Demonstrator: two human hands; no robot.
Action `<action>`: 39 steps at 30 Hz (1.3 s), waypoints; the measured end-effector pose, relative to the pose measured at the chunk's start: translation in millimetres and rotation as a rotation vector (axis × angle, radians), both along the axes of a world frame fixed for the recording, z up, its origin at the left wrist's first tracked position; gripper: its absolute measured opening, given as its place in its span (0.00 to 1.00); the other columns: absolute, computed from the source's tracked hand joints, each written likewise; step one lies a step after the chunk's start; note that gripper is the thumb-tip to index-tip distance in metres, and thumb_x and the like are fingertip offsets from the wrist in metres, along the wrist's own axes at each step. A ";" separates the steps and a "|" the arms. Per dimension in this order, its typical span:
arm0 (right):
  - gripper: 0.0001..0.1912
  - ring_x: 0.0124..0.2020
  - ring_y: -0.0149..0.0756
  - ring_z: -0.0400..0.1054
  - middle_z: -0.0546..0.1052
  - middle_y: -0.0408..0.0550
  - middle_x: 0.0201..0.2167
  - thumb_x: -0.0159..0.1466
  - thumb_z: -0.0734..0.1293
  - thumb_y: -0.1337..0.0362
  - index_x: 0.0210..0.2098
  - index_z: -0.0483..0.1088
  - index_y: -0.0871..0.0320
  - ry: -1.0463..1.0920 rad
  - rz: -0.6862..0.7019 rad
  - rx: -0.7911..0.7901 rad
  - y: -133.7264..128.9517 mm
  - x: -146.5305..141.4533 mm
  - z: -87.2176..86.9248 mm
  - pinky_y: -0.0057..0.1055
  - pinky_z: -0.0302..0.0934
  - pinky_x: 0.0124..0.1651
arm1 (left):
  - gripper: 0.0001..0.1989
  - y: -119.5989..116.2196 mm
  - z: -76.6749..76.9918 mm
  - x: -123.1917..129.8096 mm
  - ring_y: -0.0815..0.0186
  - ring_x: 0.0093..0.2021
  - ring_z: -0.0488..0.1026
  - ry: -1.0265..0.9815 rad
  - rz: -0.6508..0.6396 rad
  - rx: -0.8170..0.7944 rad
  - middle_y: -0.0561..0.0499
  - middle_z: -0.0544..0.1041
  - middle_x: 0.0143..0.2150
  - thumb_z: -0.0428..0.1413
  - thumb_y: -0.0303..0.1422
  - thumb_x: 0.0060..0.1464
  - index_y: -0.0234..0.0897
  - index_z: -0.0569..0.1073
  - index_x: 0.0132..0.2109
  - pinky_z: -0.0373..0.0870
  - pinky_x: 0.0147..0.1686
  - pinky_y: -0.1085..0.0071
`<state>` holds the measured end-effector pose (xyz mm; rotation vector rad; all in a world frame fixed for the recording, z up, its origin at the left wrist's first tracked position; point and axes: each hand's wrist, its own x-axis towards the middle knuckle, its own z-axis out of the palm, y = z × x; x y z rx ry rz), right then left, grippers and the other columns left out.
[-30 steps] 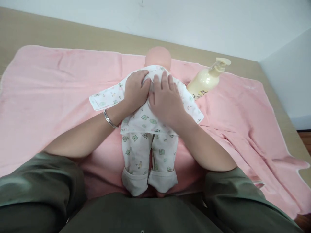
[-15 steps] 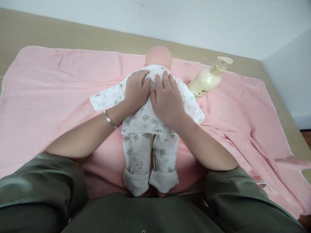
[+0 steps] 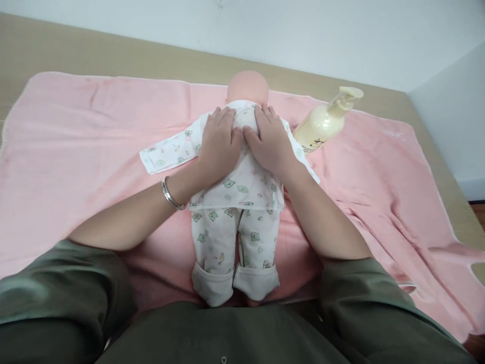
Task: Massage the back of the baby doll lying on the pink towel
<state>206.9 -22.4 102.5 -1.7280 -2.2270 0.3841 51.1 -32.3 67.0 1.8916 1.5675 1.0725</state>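
Note:
A baby doll (image 3: 248,87) lies face down, its bald head pointing away from me. It wears a white printed top (image 3: 237,189) and matching trousers (image 3: 217,235) with rolled cuffs. My left hand (image 3: 220,144) rests flat on the left side of its upper back, fingers extended, with a silver bangle on the wrist. On the right side of the upper back lies my right hand (image 3: 272,141), also flat with fingers spread. The two thumbs are close together near the middle of the back, and neither hand grips anything.
Under the doll a pink blanket (image 3: 83,146) is spread over a wooden table (image 3: 113,48). A cream pump bottle (image 3: 322,124) leans on its side by the doll's right-hand sleeve. Blanket folds lie at the right, and a pale wall (image 3: 265,30) stands behind.
My right hand has moved right and slightly up, away from the middle of the back. My left hand has shifted slightly right, its fingers now pointing more toward the doll's head.

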 end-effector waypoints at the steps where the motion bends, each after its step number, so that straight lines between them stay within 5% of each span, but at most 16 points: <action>1: 0.37 0.84 0.55 0.40 0.50 0.63 0.82 0.77 0.57 0.58 0.79 0.51 0.73 -0.015 0.012 -0.014 0.4 1.0 1.0 0.54 0.39 0.85 | 0.25 -3.4 -0.1 2.4 0.51 0.81 0.56 0.021 0.001 0.008 0.40 0.68 0.76 0.48 0.34 0.69 0.35 0.69 0.69 0.43 0.83 0.51; 7: 0.37 0.85 0.54 0.38 0.48 0.64 0.82 0.76 0.57 0.63 0.80 0.47 0.74 -0.094 0.090 -0.059 -3.3 0.8 9.9 0.51 0.36 0.86 | 0.24 -4.3 -2.3 1.8 0.54 0.82 0.54 -0.018 -0.015 -0.005 0.45 0.67 0.77 0.52 0.34 0.67 0.43 0.71 0.68 0.41 0.84 0.55; 14: 0.35 0.83 0.64 0.44 0.56 0.71 0.79 0.75 0.57 0.65 0.77 0.53 0.79 -0.122 0.056 0.085 -49.9 -25.6 5.0 0.59 0.42 0.85 | 0.18 13.9 1.8 -9.7 0.54 0.72 0.69 -0.085 0.044 -0.042 0.44 0.77 0.67 0.51 0.33 0.69 0.42 0.76 0.61 0.58 0.77 0.60; 19: 0.34 0.84 0.56 0.43 0.54 0.65 0.81 0.76 0.55 0.65 0.78 0.52 0.76 -0.052 0.041 -0.032 -25.1 -13.4 9.9 0.52 0.40 0.86 | 0.25 -1.9 2.4 1.2 0.49 0.77 0.63 0.136 0.037 0.003 0.35 0.72 0.72 0.45 0.33 0.70 0.31 0.71 0.68 0.53 0.80 0.53; 24: 0.36 0.84 0.53 0.40 0.50 0.64 0.82 0.78 0.54 0.63 0.79 0.48 0.78 -0.074 -0.039 -0.069 -5.1 -6.4 11.5 0.47 0.37 0.86 | 0.27 -8.7 -8.6 1.3 0.52 0.83 0.50 0.133 -0.055 0.045 0.42 0.60 0.81 0.46 0.38 0.73 0.38 0.65 0.74 0.43 0.83 0.51; 33: 0.34 0.82 0.58 0.48 0.57 0.70 0.79 0.79 0.55 0.65 0.78 0.50 0.80 -0.265 0.044 -0.068 -51.8 -22.8 32.9 0.51 0.46 0.84 | 0.24 22.2 -11.2 -15.3 0.49 0.75 0.67 0.062 -0.002 0.022 0.42 0.75 0.71 0.50 0.37 0.66 0.39 0.73 0.66 0.57 0.79 0.48; 39: 0.25 0.62 0.55 0.75 0.80 0.63 0.58 0.80 0.50 0.62 0.59 0.74 0.66 -0.109 0.074 -0.015 -35.6 -6.3 32.1 0.48 0.69 0.66 | 0.29 7.9 -4.0 -8.3 0.52 0.82 0.52 0.170 -0.015 -0.069 0.48 0.63 0.79 0.44 0.43 0.70 0.41 0.66 0.72 0.46 0.83 0.47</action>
